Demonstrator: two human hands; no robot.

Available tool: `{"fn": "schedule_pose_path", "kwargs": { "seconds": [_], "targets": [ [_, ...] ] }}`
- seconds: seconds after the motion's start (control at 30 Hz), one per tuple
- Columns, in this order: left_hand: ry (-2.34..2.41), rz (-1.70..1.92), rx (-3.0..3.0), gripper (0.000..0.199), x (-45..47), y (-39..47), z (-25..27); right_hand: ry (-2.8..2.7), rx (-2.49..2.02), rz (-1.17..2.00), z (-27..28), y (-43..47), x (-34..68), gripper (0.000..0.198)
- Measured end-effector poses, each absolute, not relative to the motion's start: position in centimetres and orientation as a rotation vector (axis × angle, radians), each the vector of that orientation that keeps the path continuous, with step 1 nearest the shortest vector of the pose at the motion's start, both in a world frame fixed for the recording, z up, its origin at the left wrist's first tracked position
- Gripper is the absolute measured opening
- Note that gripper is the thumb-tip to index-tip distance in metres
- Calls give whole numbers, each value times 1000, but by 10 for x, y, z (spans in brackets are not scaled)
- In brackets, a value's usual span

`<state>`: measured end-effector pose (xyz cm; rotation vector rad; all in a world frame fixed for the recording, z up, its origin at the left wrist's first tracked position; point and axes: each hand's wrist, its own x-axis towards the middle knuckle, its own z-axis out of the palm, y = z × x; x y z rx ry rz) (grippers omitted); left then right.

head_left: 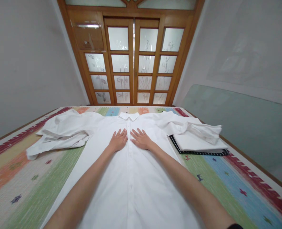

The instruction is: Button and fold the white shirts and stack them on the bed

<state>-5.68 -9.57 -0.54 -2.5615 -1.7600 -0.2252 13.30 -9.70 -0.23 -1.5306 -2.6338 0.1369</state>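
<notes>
A white long-sleeved shirt (129, 178) lies spread out front side up, its collar (129, 116) at the far end and its button line running down the middle. My left hand (118, 140) rests flat on the chest just left of the buttons, fingers spread. On the other side of the button line, my right hand (140, 139) lies flat too, its fingers apart. Neither hand grips the fabric. The left sleeve (60, 133) is rumpled and bent back toward me. The right sleeve (191, 125) stretches out over a folded stack.
Folded white and black-striped clothes (198, 144) sit at the right, partly under the sleeve. Beneath everything is a colourful striped cover (226, 187). A pale green panel (238, 121) borders the right side. Wooden doors with glass panes (133, 60) stand beyond the far edge.
</notes>
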Motion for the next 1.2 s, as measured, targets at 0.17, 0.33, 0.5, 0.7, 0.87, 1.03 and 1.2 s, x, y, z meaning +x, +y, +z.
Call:
{"fn": "schedule_pose_path", "kwargs": {
  "seconds": [0.17, 0.33, 0.5, 0.7, 0.87, 1.03, 1.2],
  "targets": [
    [-1726, -255, -2596, 50, -59, -105, -5, -2643, -1457, 165, -4, -112, 136, 68],
    [-1652, -413, -2668, 47, -61, -109, -3, -2628, -1341, 137, -2, -119, 138, 71],
    [-1534, -584, -2712, 39, -62, -111, 0, -2574, -1281, 142, 1, -118, 140, 61],
    [-1491, -738, -2726, 28, -64, -111, -2, -2324, -1334, 210, 10, -113, 126, 38],
    [-1453, -849, -2725, 18, -66, -110, -4, -2156, -1500, 398, 14, -103, 102, 25],
    [-1475, -961, -2736, 11, -68, -107, -6, -2017, -1527, 469, 7, -98, 93, 16],
    [-1728, -964, -2767, 15, -64, -105, -1, -1954, -1444, 502, 1, -96, 98, 18]
  ]
}}
